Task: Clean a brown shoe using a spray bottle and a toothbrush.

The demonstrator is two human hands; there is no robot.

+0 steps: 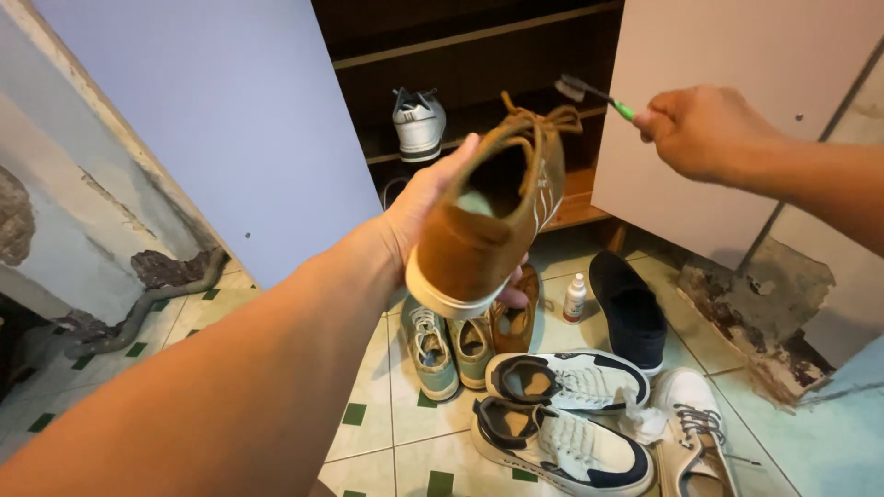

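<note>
My left hand (425, 210) grips a tan suede shoe (493, 216) by its side, heel toward me, laces hanging loose at the top. The shoe is held up in front of an open shoe cabinet (479, 55). My right hand (704, 129) holds a toothbrush (594, 92) with a green handle, bristles pointing left, just above and right of the shoe's toe. The brush is not touching the shoe.
A grey-white sneaker (419, 124) sits on a cabinet shelf. On the tiled floor lie a green pair (447, 350), a brown shoe (516, 317), a dark slip-on (633, 313), white-navy sneakers (566, 410), a beige sneaker (695, 433), and a small white bottle (575, 299).
</note>
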